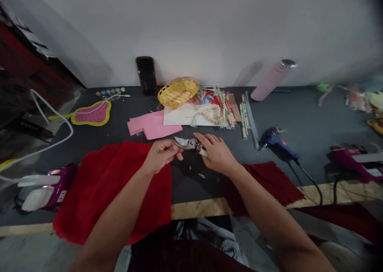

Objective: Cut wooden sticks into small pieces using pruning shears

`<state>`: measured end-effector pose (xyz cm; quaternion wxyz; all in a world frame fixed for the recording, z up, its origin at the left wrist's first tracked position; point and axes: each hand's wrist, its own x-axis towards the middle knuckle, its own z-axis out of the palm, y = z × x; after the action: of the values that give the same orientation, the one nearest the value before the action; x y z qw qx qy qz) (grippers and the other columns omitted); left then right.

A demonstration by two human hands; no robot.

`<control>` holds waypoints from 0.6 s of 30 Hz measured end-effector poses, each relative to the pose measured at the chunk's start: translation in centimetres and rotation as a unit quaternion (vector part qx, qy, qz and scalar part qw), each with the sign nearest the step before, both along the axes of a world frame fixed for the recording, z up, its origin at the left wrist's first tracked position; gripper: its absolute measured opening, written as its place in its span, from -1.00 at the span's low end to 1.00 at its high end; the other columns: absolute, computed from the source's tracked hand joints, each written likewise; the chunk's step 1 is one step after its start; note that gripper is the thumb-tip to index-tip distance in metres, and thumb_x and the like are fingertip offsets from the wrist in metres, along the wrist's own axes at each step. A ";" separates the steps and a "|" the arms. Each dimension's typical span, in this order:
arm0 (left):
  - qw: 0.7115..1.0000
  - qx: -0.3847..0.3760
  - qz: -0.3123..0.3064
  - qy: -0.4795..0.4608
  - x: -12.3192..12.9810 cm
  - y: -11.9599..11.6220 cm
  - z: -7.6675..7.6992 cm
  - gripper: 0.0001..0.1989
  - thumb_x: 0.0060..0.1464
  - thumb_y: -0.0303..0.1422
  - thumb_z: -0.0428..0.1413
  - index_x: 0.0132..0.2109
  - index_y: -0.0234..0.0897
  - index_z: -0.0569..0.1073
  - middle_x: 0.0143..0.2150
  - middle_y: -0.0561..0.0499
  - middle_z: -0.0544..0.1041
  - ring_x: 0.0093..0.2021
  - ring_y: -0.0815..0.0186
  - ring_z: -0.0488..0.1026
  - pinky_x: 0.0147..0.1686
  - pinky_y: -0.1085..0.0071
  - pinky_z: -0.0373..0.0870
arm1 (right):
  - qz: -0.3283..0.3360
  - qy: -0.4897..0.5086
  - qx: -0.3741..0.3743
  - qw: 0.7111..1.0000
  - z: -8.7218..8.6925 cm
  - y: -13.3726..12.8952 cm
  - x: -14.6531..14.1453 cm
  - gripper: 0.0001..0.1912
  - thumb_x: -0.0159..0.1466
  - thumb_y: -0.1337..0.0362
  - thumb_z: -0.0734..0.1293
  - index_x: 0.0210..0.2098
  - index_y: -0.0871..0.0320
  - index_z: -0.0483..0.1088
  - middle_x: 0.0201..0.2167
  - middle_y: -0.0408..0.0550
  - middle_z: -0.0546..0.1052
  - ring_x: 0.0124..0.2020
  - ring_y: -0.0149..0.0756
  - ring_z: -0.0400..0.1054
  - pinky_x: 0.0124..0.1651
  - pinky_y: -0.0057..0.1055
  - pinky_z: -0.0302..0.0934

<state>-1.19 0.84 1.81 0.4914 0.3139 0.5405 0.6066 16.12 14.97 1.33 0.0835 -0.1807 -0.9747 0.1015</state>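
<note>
Pruning shears [193,143] are held over the bench [188,184], handles clasped in the right grip [218,154]. The left grip [161,156] is pressed together by their tip; whether it pinches anything, I cannot tell.

I saw a dark phone [146,75] leaning on the wall [191,32] and, well apart, a pink bottle [272,80] (its top [289,62] was silvery).

Above the dark table [196,188], the right hand [218,153] grips pruning shears [189,144] by the handles while the left hand [162,156] holds its fingers at the blade tip, a red cloth [119,176] lying beneath the left wrist.
</note>
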 end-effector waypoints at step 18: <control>0.993 0.005 0.057 0.105 0.0 0.7 -1.2 -0.77 0.02 -0.23 0.19 -0.32 -0.35 0.47 -0.43 -0.02 0.56 -0.60 0.52 0.25 -0.57 0.54 0.17 | -0.030 -0.021 -0.027 0.999 -0.2 -0.6 -0.2 -0.46 0.21 0.32 0.18 0.19 0.19 0.08 -0.10 0.12 0.40 -0.13 -0.13 0.32 -0.05 -0.29 0.18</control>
<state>-1.20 1.57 0.65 0.3943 0.3472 0.6031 0.6002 15.94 14.41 1.17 0.0610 -0.2146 -0.9672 0.1212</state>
